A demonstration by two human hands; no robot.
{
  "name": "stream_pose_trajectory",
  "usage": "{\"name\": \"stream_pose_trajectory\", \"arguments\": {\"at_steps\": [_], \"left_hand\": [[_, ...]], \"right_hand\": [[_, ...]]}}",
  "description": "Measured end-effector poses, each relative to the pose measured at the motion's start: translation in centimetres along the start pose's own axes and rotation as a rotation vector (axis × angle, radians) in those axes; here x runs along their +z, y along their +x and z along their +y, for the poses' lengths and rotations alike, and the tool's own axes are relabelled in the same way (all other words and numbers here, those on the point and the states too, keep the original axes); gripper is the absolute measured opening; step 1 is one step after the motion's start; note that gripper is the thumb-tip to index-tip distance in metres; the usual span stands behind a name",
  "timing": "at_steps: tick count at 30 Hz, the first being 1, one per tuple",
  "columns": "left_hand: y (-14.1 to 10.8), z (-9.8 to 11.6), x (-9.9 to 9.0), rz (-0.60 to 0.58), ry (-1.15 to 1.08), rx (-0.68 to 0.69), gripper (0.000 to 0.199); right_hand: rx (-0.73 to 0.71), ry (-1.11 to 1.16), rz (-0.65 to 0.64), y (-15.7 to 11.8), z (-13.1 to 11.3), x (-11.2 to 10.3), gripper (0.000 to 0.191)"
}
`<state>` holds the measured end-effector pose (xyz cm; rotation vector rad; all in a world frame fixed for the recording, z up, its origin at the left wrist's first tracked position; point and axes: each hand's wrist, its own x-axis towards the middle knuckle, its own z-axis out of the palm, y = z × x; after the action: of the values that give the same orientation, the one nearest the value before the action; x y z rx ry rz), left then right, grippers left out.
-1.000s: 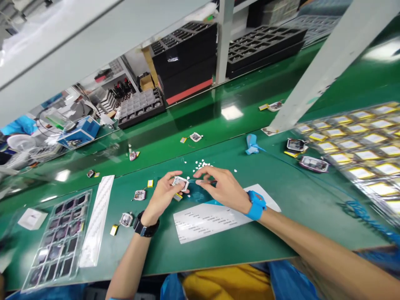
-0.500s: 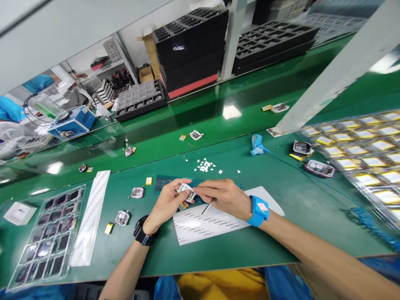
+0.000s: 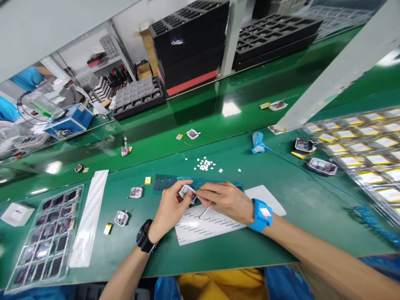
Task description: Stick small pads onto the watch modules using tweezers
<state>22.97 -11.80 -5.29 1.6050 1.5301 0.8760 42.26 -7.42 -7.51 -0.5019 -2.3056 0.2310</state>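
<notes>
My left hand (image 3: 173,205) is closed around a small white-rimmed watch case (image 3: 186,191) with electronics inside, the thumb lying over its edge. My right hand (image 3: 225,201) meets it from the right, fingertips pinched at the case's near side. A thin metal tool (image 3: 204,211) sticks out below the right palm; its other end is hidden by the fingers. Under both hands lie a printed white sheet (image 3: 215,223) and a dark teal strip sheet (image 3: 162,183). Small white pieces (image 3: 204,164) are scattered just beyond.
Open watch cases (image 3: 121,218) with yellow batteries dot the bench left and behind. A clear tray of dark screens (image 3: 46,237) stands left, beside a long white strip (image 3: 89,221). Battery trays (image 3: 371,154) fill the right; a coiled blue cord (image 3: 371,221) runs there. A slanted white post (image 3: 337,66) rises behind.
The view has shifted slightly. The metal tool has turned a little in my right hand. My left hand keeps hold of the watch case, now tilted a bit differently.
</notes>
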Motion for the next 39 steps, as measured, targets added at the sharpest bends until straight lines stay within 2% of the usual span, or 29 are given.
{"name": "stream_pose_trajectory", "arguments": {"at_steps": [3, 5, 8, 10, 13, 17, 19, 22, 25, 27, 30, 35, 39], "left_hand": [[-0.2, -0.3, 0.3, 0.013, -0.033, 0.01, 0.031], [-0.2, -0.5, 0.5, 0.031, -0.072, 0.002, 0.03], [-0.2, -0.8, 0.9, 0.071, -0.128, -0.025, 0.03], [0.0, -0.8, 1.0, 0.093, -0.169, -0.045, 0.028], [0.3, -0.7, 1.0, 0.103, -0.288, -0.075, 0.029], [0.4, -0.3, 0.9, 0.105, -0.394, -0.093, 0.033], [0.4, 0.0, 0.9, 0.106, -0.409, -0.106, 0.035], [0.3, 0.4, 0.9, 0.087, -0.438, -0.133, 0.036], [0.2, 0.6, 0.8, 0.056, -0.465, -0.152, 0.038], [0.3, 0.6, 0.8, 0.049, -0.476, -0.148, 0.04], [0.3, 0.6, 0.7, 0.061, -0.47, -0.147, 0.04], [0.4, 0.5, 0.6, 0.118, -0.459, -0.147, 0.041], [0.4, 0.4, 0.5, 0.097, -0.501, -0.148, 0.041]], "right_hand": [[0.128, 0.215, 0.095, 0.7, -0.1, 0.2, 0.025], [0.257, 0.323, 0.114, 1.2, -0.1, 0.3, 0.023], [0.443, 0.34, 0.129, 1.6, 0.3, 0.1, 0.02], [0.508, 0.303, 0.16, 1.7, 1.0, -0.3, 0.019], [0.491, 0.184, 0.168, 1.2, 2.3, -0.9, 0.018], [0.421, -0.062, 0.065, 0.5, 3.6, -1.6, 0.035], [0.392, -0.134, 0.086, 0.4, 3.5, -1.7, 0.035], [0.285, -0.091, 0.185, 0.5, 2.6, -1.5, 0.024], [0.162, 0.022, 0.187, 0.7, 1.4, -1.0, 0.02], [0.131, 0.033, 0.187, 0.7, 1.1, -0.7, 0.021], [0.201, -0.028, 0.203, 0.6, 1.6, -0.7, 0.023], [0.308, -0.095, 0.123, 0.6, 2.8, -1.6, 0.031], [0.363, -0.02, 0.143, 0.8, 2.0, -1.9, 0.022]]}}
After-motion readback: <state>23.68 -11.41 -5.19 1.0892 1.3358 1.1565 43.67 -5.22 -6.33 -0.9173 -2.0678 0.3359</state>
